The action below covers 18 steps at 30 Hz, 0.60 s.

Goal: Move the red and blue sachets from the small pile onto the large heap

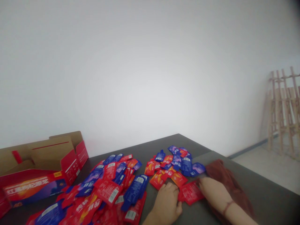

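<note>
My left hand (167, 202) rests low over the dark table with its fingers curled, against the near edge of a small pile of red and blue sachets (167, 160). What lies under those fingers, if anything, is hidden. Fingers closed, my right hand (214, 191) is at the right edge of a red sachet (191, 192) and appears to pinch it. Beside and beneath this hand lies a crumpled brown cloth (237, 189). A larger heap of red and blue sachets (109, 191) spreads to the left of my left hand, some with barcodes facing up.
An open red cardboard box (70, 167) with a printed front stands at the left end of the table (269, 193). Behind the table rises a white wall (150, 78). Wooden racks (283, 109) lean at the far right, over a pale floor.
</note>
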Tool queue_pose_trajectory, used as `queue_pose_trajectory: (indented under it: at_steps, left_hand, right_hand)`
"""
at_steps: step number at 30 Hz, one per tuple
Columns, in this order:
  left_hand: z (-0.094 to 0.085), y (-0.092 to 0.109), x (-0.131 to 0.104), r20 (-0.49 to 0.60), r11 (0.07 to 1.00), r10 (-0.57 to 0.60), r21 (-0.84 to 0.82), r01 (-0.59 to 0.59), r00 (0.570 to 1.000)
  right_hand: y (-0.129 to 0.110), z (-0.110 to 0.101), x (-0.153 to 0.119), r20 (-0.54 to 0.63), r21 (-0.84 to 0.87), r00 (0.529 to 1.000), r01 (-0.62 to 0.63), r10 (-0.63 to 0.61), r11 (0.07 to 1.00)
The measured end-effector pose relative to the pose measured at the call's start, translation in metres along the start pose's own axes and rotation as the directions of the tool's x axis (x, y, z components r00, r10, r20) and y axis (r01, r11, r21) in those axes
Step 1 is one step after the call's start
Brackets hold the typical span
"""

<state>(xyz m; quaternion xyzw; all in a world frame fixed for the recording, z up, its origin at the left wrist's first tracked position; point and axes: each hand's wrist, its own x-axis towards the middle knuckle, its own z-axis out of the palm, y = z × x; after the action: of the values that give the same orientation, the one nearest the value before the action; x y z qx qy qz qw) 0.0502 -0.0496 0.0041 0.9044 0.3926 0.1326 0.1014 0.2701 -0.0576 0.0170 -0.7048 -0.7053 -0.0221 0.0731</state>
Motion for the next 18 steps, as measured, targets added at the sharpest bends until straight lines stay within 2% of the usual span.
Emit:
queue_pose_trajectory:
  at_steps: [2, 4, 7, 9, 11, 13, 16, 18]
  left_hand:
    - [0.004, 0.002, 0.000, -0.026, 0.999, -0.047, 0.006, 0.047, 0.999]
    - [0.007, 0.002, 0.000, -0.052, 0.989, -0.145, -0.027, 0.144, 0.988]
    - [0.005, -0.001, 0.001, -0.029, 0.925, -0.331, -0.206, 0.318, 0.943]
    - [0.001, -0.004, 0.002, 0.017, 0.859, -0.392, -0.352, 0.372, 0.920]
    - [-0.004, -0.007, 0.001, 0.045, 0.832, -0.376, -0.423, 0.359, 0.925]
    - [-0.006, -0.008, 0.000, 0.052, 0.870, -0.310, -0.387, 0.305, 0.949]
    - [-0.006, -0.007, -0.001, 0.050, 0.956, -0.193, -0.215, 0.200, 0.980]
    - [-0.005, -0.006, 0.000, 0.053, 0.985, -0.147, -0.088, 0.152, 0.988]
  right_hand:
    - [-0.005, 0.007, 0.000, -0.011, 0.006, 0.999, 0.043, -0.043, 0.999]
    - [-0.013, 0.013, -0.001, -0.045, 0.036, 0.996, 0.083, -0.082, 0.996]
    - [-0.022, 0.016, -0.001, -0.080, 0.061, 0.990, 0.117, -0.112, 0.991]
    - [-0.027, 0.016, -0.001, -0.062, 0.052, 0.990, 0.128, -0.125, 0.990]
    - [-0.032, 0.015, -0.003, -0.058, 0.050, 0.986, 0.161, -0.158, 0.986]
    - [-0.039, 0.016, -0.005, -0.091, 0.073, 0.971, 0.226, -0.219, 0.971]
    - [-0.051, 0.018, -0.007, -0.145, 0.099, 0.934, 0.343, -0.328, 0.934]
    - [-0.055, 0.019, -0.008, -0.139, 0.095, 0.924, 0.370, -0.356, 0.924]
